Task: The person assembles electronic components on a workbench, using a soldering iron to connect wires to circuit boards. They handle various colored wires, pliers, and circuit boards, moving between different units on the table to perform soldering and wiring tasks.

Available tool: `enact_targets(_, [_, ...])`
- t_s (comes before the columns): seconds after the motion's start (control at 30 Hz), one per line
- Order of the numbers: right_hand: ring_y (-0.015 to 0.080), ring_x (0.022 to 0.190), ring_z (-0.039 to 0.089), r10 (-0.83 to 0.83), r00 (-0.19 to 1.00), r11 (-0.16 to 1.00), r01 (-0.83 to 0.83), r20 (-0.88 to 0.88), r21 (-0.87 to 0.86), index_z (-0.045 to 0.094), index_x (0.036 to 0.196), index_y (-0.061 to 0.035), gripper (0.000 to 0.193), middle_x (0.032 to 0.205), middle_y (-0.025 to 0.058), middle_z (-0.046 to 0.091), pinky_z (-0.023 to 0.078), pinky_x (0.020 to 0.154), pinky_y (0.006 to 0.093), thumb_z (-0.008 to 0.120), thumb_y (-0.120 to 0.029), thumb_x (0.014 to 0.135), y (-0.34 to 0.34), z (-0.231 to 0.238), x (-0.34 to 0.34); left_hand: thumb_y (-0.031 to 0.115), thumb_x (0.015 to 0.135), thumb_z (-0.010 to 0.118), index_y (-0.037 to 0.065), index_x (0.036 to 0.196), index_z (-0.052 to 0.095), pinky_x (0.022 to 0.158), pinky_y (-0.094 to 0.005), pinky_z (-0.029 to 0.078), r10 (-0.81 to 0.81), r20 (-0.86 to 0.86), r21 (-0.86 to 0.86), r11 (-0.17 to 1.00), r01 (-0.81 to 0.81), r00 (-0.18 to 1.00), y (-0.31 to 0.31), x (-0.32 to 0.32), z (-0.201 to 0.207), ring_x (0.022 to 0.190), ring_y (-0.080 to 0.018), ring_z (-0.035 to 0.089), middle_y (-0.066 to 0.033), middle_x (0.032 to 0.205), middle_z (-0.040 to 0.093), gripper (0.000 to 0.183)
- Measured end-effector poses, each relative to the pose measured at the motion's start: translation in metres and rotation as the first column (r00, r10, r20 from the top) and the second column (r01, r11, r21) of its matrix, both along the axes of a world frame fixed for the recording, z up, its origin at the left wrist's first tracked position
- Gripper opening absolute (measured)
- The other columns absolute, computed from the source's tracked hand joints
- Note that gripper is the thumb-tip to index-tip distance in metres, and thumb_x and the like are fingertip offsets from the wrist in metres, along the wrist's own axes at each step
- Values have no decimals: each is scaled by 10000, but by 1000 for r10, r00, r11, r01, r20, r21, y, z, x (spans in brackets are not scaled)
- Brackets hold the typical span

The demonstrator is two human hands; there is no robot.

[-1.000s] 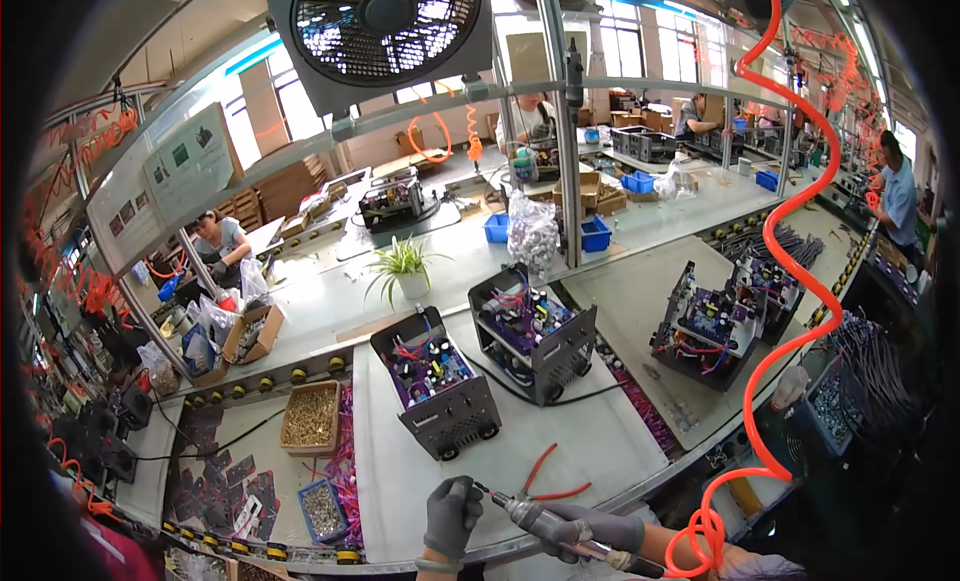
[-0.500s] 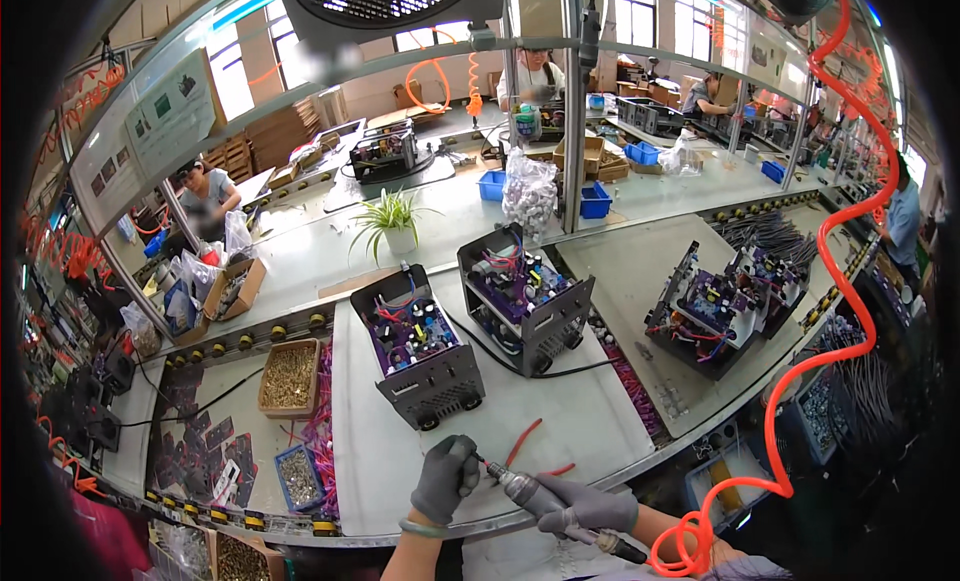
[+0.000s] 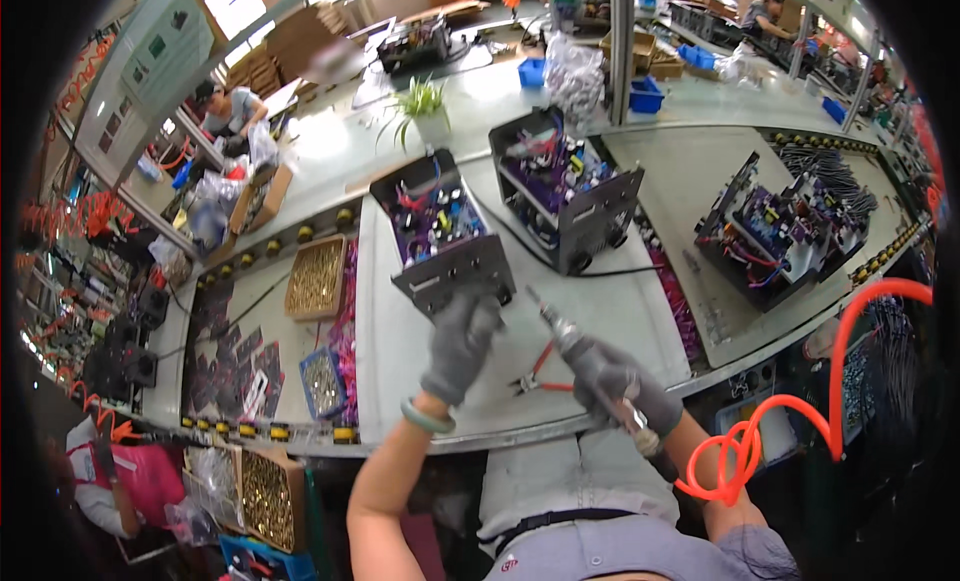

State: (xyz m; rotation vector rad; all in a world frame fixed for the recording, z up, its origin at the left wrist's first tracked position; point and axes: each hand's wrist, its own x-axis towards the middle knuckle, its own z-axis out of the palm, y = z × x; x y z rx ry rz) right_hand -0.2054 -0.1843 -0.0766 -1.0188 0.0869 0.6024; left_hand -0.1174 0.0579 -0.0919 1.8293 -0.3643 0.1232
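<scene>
My right hand [image 3: 628,383], in a grey glove, grips an air screwdriver [image 3: 562,329] whose bit points up and away to the left. An orange coiled hose [image 3: 742,451] runs by its rear end. My gloved left hand [image 3: 462,349] is at the lower front of the left black-cased unit [image 3: 455,264], its fingers blurred; whether they touch it or hold anything is unclear. Purple circuit boards and wires fill this open-topped case. A similar unit [image 3: 592,216] stands just right of it. Between my hands, red-handled cutting pliers [image 3: 540,375] lie on the white work board [image 3: 410,406].
A wooden tray of brass-coloured parts [image 3: 315,278] and a blue bin of small metal parts [image 3: 322,383] stand left. On the right sits another opened unit [image 3: 775,236]. A potted plant [image 3: 425,116] is behind. Other people work beyond the bench and at lower left.
My left hand has left the screwdriver's bit and reached to the left unit's front. My right hand has raised the screwdriver, uncovering the pliers. The view has tilted downward.
</scene>
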Motion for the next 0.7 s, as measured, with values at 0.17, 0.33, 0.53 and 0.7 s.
enact_targets(0.17, [114, 518, 547, -12, 997, 997, 17, 71, -70, 444, 1319, -67, 597, 764, 69, 569, 447, 442, 229, 597, -330, 805, 7, -8, 19, 343, 876, 646, 115, 1067, 649, 748, -412, 486, -10, 709, 525, 675, -518, 705, -12, 64, 67, 875, -305, 617, -120, 942, 658, 297])
enact_targets(0.33, [105, 517, 542, 4, 998, 998, -1, 61, -59, 446, 1297, -81, 581, 750, 58, 562, 430, 431, 213, 587, -360, 807, 26, -8, 32, 453, 915, 540, 138, 1090, 667, 816, -459, 508, -110, 351, 837, 482, -259, 930, -13, 92, 64, 989, -345, 606, -127, 1002, 682, 382])
enact_targets(0.53, [103, 531, 553, -15, 994, 1000, 12, 104, 27, 444, 1271, -82, 557, 770, 49, 572, 419, 440, 222, 579, -439, 866, 34, -17, 37, 450, 933, 508, 144, 1012, 687, 788, -473, 526, -83, 284, 853, 476, -212, 955, -16, 90, 65, 981, -358, 613, -141, 938, 684, 363])
enact_targets(0.7, [102, 535, 554, 1, 999, 1000, -1, 42, -10, 439, 1268, -89, 545, 762, 42, 564, 417, 439, 215, 561, -446, 875, 35, -22, 41, 457, 933, 506, 136, 988, 685, 792, -473, 529, -74, 282, 835, 510, -207, 957, -16, 89, 65, 969, -362, 620, -144, 952, 681, 372])
